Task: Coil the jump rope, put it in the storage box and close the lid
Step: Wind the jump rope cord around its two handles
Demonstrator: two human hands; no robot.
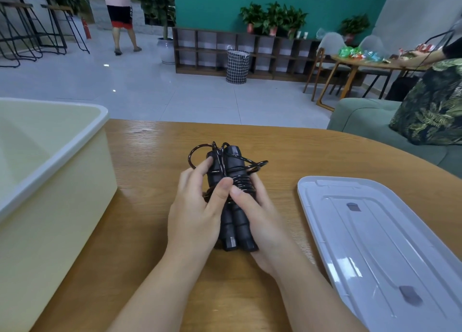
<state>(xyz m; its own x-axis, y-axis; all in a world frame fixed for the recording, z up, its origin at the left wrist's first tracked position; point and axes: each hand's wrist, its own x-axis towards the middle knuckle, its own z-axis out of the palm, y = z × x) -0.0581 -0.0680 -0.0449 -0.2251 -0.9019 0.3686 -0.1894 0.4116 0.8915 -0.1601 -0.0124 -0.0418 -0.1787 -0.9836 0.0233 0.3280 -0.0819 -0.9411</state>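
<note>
Centrally, above the wooden surface, the jump rope is held between both hands. Its two black handles are laid side by side, pointing away from the person, and the thin black cord is wound around their middle in several turns; loose loops stick out at the far end, one to the left and one to the right.

The left hand is closed on the left side of the bundle — fingers curled over the far part of the handles, thumb pressed onto the wound cord. The right hand is cupped under and around the right side, its thumb laid across the cord and touching the left thumb.

The storage box — cream-coloured, open, with a pale rim — stands on the surface to the left, apart from the hands. Nothing can be seen inside the visible part of it.

The lid, translucent grey-white, lies flat on the surface to the right, near the right forearm.
</note>
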